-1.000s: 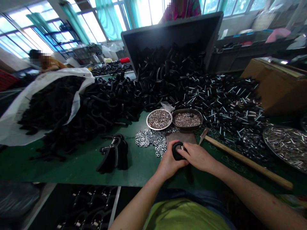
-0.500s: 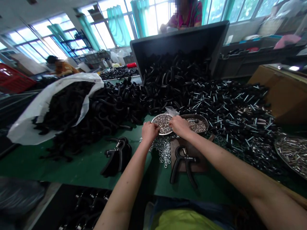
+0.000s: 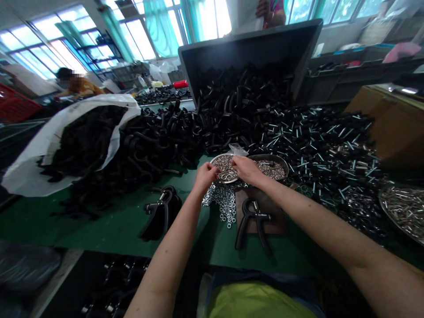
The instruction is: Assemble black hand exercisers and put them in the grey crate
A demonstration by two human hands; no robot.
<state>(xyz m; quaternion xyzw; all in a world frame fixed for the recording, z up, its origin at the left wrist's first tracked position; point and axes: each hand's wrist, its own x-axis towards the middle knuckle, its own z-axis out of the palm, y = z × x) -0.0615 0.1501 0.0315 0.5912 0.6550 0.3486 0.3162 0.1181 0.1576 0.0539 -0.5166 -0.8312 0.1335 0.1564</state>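
Note:
My left hand (image 3: 206, 176) is at the left rim of a round white dish (image 3: 216, 158) filled with small metal parts, rings among them. Its fingertips are pinched together, and whatever they hold is too small to make out. At the dish's right side my right hand (image 3: 247, 170) has its fingers curled over the parts, the tips closed and partly hidden. Loose metal nuts (image 3: 227, 207) are spread on the green table just below the dish. Nearer me, a black hand gripper with a spring (image 3: 255, 221) lies on a brown board (image 3: 278, 221).
More black hand grippers (image 3: 162, 212) are stacked on the left. Behind lie heaps of black handles (image 3: 159, 137), a white sack (image 3: 24, 172) and a tipped grey bin (image 3: 187, 66). Black-headed bolts (image 3: 311, 150) and a cardboard box (image 3: 394, 128) stand right. A person's hand (image 3: 263, 9) shows behind the bin.
Both my hands stay at the dish, the left slightly raised with fingers nearer its rim. Behind the bin, the person now holds up something large and white. The view has shifted slightly.

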